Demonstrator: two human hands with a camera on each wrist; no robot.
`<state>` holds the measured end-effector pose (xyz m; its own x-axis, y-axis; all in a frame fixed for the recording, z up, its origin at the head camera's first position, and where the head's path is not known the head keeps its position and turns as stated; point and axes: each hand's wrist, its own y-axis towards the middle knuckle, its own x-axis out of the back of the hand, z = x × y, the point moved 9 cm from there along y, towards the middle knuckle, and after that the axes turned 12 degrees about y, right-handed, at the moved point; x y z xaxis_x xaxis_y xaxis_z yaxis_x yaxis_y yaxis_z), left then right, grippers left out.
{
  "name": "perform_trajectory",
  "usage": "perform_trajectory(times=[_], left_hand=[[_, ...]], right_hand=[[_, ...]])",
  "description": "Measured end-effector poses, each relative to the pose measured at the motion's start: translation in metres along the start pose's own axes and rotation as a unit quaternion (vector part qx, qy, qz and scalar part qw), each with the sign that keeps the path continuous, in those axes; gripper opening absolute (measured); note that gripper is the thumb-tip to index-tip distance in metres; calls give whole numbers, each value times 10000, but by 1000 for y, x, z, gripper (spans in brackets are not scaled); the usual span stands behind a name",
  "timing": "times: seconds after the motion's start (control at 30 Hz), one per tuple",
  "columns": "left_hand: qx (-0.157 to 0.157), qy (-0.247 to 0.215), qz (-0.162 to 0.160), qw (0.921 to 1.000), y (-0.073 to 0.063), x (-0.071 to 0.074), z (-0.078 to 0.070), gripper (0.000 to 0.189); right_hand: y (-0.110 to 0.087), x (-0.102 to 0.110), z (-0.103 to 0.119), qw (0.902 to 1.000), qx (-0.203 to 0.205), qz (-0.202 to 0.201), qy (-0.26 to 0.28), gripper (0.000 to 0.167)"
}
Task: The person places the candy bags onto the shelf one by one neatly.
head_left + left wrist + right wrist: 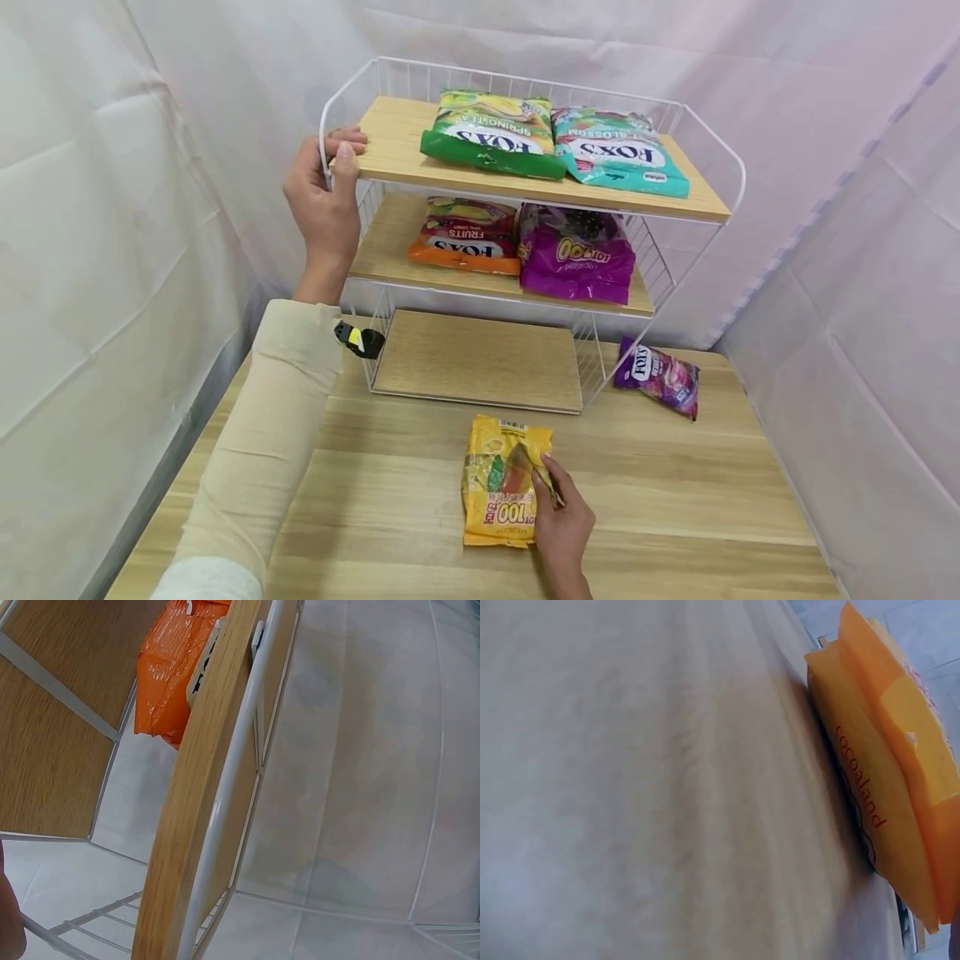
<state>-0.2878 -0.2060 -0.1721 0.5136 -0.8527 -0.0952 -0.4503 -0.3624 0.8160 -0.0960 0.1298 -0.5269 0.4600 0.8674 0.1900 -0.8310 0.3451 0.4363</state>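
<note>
My left hand [326,200] grips the front left corner of a three-tier wire rack with wooden boards, its fingers around the white frame at the top shelf [397,125]. In the left wrist view, that wooden shelf edge [199,780] and white rail run close by. My right hand [566,525] pinches the right edge of a yellow Lot 100 candy bag [498,483] with a mango picture, in front of the rack. The right wrist view shows the bag's orange-yellow end [877,772] low over the wooden table.
A green bag [495,133] and a teal bag [618,154] lie on the top shelf. The middle shelf carries a red-orange bag [465,237] and a purple bag [577,254]. Below is a bare bottom board [480,358]. A small purple bag [660,377] lies right of the rack.
</note>
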Motion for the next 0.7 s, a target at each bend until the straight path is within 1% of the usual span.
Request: perform_trajectory(times=[0.13,0.23,0.3,0.43,0.5,0.63,0.7], left_hand=[[125,-37,-39,9999,-1,-1,1,17],[146,11,-56,9999,-1,0,0,16],[153,45,-52,9999,-1,0,0,16],[163,69,-39,9998,-1,0,-1,15],[115,98,-4,9999,-1,1,-2,16],[88,84,-11,9999,0,1,-2,17],[76,71,-14,9999,0,1,-2,17]], right_hand=[[2,-2,-1,9998,-32,-3,215,35],[5,-4,1,9993,-19,-30,369,35],[8,-5,6,9989,0,-54,476,34],[15,-10,26,9983,64,-20,575,32],[18,-13,27,9981,84,45,613,32],[22,-17,29,9961,-20,105,879,31],[25,-19,35,9951,-52,118,981,30]])
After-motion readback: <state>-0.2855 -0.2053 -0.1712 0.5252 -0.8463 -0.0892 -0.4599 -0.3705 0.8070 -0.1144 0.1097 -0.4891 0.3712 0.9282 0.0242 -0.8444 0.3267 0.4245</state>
